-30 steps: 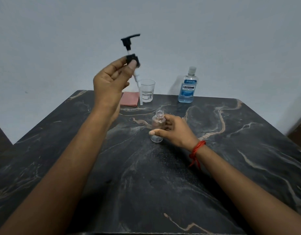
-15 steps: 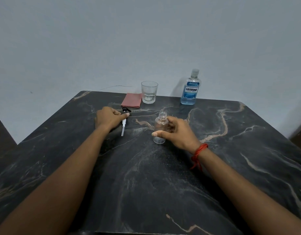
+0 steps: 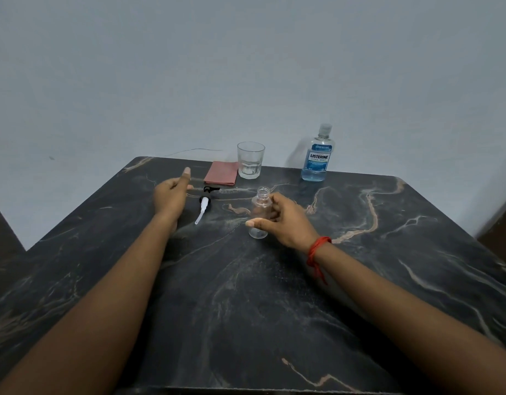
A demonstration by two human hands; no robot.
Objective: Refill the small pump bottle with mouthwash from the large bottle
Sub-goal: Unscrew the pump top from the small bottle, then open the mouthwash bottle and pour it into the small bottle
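My right hand (image 3: 286, 220) wraps its fingers around the small pump bottle (image 3: 259, 213), upright and uncapped on the counter (image 3: 246, 295). Left of that bottle lies the pump head (image 3: 204, 202), and beyond it my left hand (image 3: 171, 195) hovers, fingers loose, holding nothing. The large mouthwash bottle (image 3: 317, 155) stands behind, capped.

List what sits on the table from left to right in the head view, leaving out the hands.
Pump head → pink cloth → drinking glass → small bottle → mouthwash bottle.
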